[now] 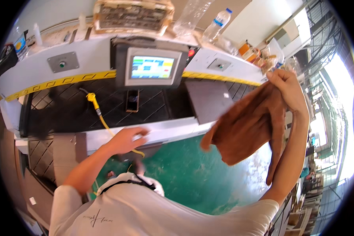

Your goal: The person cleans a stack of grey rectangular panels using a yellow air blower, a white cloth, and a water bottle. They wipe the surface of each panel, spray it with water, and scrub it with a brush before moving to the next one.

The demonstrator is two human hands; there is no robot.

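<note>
My right hand [289,88] is raised at the right and closed on the upper edge of a brown cloth [249,122]. The cloth hangs loose in folds below it, one corner dropping beside my forearm. At the front edge of the machine bed, my left hand [128,140] hovers with thumb and fingers apart and nothing between them; it is slightly blurred. Beyond it, a yellow air blow gun [92,99] lies on the black bed [149,108], its yellow hose [105,124] running toward me past my left hand. A phone [132,101] rests on the bed under the control screen.
A control screen [152,67] stands mid-machine above a yellow striped edge [63,82]. Dark brown boards lie at the right [208,100] and near left [69,155]. Plastic bottles [217,25] and a dusty framed filter-like block [133,16] stand on the back ledge. The floor [177,169] is green.
</note>
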